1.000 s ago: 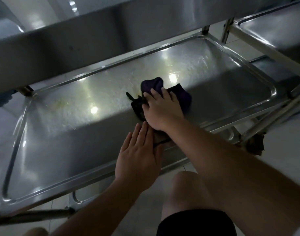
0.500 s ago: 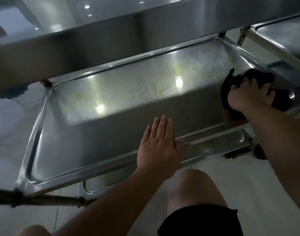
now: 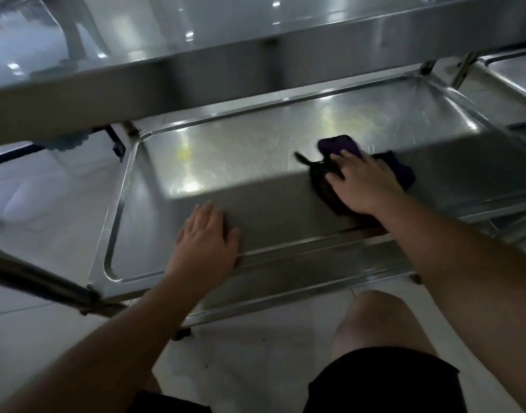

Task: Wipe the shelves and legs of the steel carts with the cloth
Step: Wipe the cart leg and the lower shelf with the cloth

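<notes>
The right hand [image 3: 363, 186] presses a dark purple cloth [image 3: 339, 146] flat against the middle shelf [image 3: 255, 150] of a steel cart, at about 2 o'clock from the frame's centre. Its fingers [image 3: 340, 156] lie spread over the cloth, pushing down on it rather than bunching it. The left hand [image 3: 206, 236] rests palm-down at about 7 o'clock, at the shelf's near rim, fingers loose and straight, holding nothing; it seems to brace the cart.

The job looks partly done. The shelf shows fine streaks around the cloth, which suggests wiping there, though motion blur makes that hard to be sure of. Two yellowish patches on the steel, at about 11 o'clock and 1 o'clock, may be residue or only reflected light. The left end of this shelf, the upper shelf [image 3: 196, 79] crossing the frame at 12 o'clock, the lower shelf [image 3: 285, 293] below the near rim, and the legs [image 3: 41, 278] all appear yet to be done, as far as one view can tell.

A second cart [image 3: 512, 70] stands just beside this one at 2 o'clock. The floor [image 3: 47, 204] is pale glossy tile, catching ceiling lights. The room is dim. The person crouches, one bare knee [image 3: 372, 317] at 5 o'clock above dark shorts [image 3: 384, 383].
</notes>
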A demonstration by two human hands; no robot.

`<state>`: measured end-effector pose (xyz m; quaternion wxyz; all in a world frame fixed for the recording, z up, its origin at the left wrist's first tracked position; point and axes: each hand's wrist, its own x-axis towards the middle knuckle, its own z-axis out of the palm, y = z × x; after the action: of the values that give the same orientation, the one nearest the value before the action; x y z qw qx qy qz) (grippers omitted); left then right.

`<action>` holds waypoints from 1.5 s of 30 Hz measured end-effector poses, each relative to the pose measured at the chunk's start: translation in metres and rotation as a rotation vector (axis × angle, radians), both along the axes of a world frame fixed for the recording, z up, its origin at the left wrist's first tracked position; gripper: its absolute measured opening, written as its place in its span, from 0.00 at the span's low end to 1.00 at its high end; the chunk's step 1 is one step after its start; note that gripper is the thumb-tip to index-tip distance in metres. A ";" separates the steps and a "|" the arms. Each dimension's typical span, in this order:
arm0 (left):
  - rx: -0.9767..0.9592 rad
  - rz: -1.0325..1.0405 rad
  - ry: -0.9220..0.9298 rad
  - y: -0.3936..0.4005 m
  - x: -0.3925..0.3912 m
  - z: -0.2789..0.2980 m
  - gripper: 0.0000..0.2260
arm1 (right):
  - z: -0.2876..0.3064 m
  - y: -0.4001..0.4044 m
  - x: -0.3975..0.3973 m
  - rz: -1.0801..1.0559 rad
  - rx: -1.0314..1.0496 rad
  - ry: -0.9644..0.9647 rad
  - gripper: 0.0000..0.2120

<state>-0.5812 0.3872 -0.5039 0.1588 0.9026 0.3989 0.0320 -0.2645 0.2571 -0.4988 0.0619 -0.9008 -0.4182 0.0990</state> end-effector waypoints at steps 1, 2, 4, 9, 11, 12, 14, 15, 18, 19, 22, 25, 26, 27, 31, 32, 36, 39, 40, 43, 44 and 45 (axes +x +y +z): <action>0.000 0.034 0.005 0.006 -0.013 -0.002 0.27 | 0.000 -0.016 0.014 -0.064 0.013 -0.019 0.32; -0.004 0.066 0.012 0.010 -0.022 -0.004 0.29 | -0.001 -0.033 0.028 -0.142 0.024 -0.034 0.32; 0.002 0.097 0.006 0.011 -0.030 -0.009 0.33 | -0.003 -0.064 0.050 -0.321 0.016 -0.036 0.32; 0.074 0.120 -0.048 0.004 -0.025 -0.015 0.32 | -0.001 -0.037 0.020 -0.611 -0.053 0.037 0.32; 0.086 0.120 -0.048 0.005 -0.025 -0.015 0.31 | -0.002 -0.002 -0.022 -0.487 -0.016 0.025 0.32; 0.090 0.121 -0.048 0.005 -0.026 -0.015 0.31 | -0.004 0.016 -0.045 -0.392 -0.002 0.022 0.32; 0.095 0.121 -0.043 0.004 -0.025 -0.014 0.31 | -0.006 0.050 -0.090 -0.214 0.011 0.033 0.32; 0.097 0.120 -0.042 0.004 -0.025 -0.013 0.30 | -0.006 0.063 -0.109 -0.128 0.015 0.041 0.31; 0.103 0.131 -0.061 0.005 -0.026 -0.013 0.28 | -0.005 0.074 -0.142 0.155 0.041 0.047 0.30; 0.105 0.130 -0.067 0.005 -0.027 -0.014 0.28 | -0.004 0.066 -0.142 0.242 0.043 0.046 0.30; 0.113 0.127 -0.074 0.005 -0.029 -0.016 0.27 | -0.005 0.014 -0.126 0.378 0.047 0.040 0.31; 0.119 0.117 -0.069 0.006 -0.029 -0.018 0.29 | -0.006 -0.054 -0.077 0.288 0.082 -0.066 0.33; 0.122 0.118 -0.066 0.006 -0.028 -0.018 0.29 | -0.006 -0.073 -0.051 0.206 0.066 -0.082 0.32; 0.123 0.120 -0.061 0.006 -0.028 -0.018 0.30 | -0.004 -0.090 -0.024 0.106 0.038 -0.083 0.32; 0.131 0.135 -0.046 0.006 -0.027 -0.019 0.31 | -0.002 -0.116 0.023 -0.317 -0.024 -0.053 0.32; 0.134 0.138 -0.042 0.006 -0.026 -0.020 0.30 | -0.004 -0.108 0.013 -0.392 -0.014 -0.038 0.33; 0.142 0.136 -0.020 0.007 -0.027 -0.020 0.31 | -0.008 -0.050 -0.075 -0.289 0.058 0.001 0.32; 0.122 0.126 -0.011 0.007 -0.030 -0.017 0.32 | -0.011 -0.019 -0.139 0.123 0.091 -0.035 0.30; 0.108 0.125 -0.001 0.007 -0.030 -0.015 0.32 | -0.012 -0.015 -0.146 0.231 0.097 -0.039 0.30; 0.065 0.110 0.045 0.005 -0.029 -0.007 0.32 | -0.011 -0.022 -0.122 0.427 0.096 -0.008 0.30; 0.050 0.101 0.082 0.005 -0.028 -0.002 0.31 | -0.010 -0.030 -0.108 0.448 0.097 -0.017 0.31; 0.036 0.089 0.139 0.004 -0.026 0.004 0.31 | -0.010 -0.039 -0.092 0.446 0.094 -0.030 0.31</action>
<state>-0.6074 0.3914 -0.5002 0.1128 0.8867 0.4482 -0.0167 -0.3562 0.2178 -0.5086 0.0742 -0.7834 -0.6122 0.0774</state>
